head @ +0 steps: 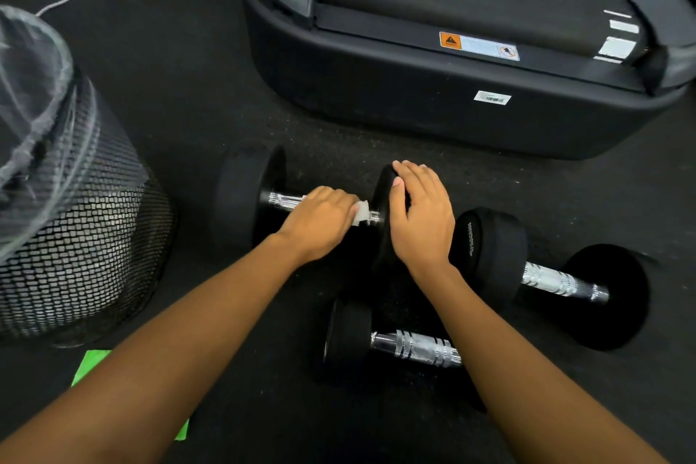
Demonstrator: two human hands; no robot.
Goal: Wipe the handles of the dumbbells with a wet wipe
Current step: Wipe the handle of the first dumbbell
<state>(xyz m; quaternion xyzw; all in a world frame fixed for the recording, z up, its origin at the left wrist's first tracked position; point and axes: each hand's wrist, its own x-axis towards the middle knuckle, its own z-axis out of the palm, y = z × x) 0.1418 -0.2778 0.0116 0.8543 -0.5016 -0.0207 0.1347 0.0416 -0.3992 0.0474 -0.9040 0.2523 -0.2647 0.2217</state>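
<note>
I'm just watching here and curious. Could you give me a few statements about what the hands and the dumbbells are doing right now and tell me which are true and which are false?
1. The left hand presses a white wet wipe on a dumbbell's handle. True.
2. The right hand holds a second wipe. False: it rests flat on that dumbbell's right weight, with no wipe.
3. Three dumbbells lie on the floor. True.
4. The mesh bin stands to the right of the dumbbells. False: it is on the left.
</note>
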